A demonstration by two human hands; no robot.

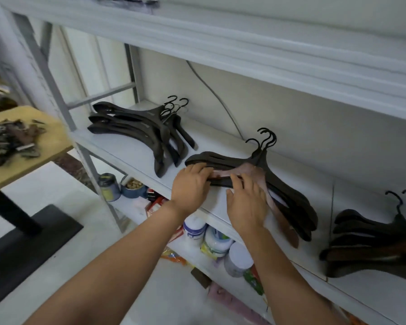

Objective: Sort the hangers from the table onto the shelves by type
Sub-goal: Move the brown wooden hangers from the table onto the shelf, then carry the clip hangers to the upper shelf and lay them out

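Middle hanger pile [295,202]: lies flat on the white shelf [136,151], between two other piles, under both hands
Left hand [190,184]: fingers laid over the left arm of the pile; whether they close round it cannot be told
Right hand [246,205]: fingers fairly straight and a little apart, resting flat on the brown hanger [290,231] near its middle
Long axis: runs along the shelf, left arm toward the left pile, right arm sloping down toward the shelf's front edge
Hooks [266,137]: black, thin, curled, pointing away from the person and ending just at the back wall
Material and shape: dark, smooth, broad-shouldered hangers, curved like a shallow arch; the brown one on top is lighter, with a reddish tone and a rounded tip
Left pile [138,127]: same dark curved kind, hooks also toward the wall, apart from the middle pile
Right pile [366,245]: dark and brown hangers stacked, hooks upward
Table [52,137]: pale wooden top at far left, bearing a blurred heap of small dark and brown pieces [10,141]
Lower shelf: white tubs [216,240] and a blue jar [108,187]
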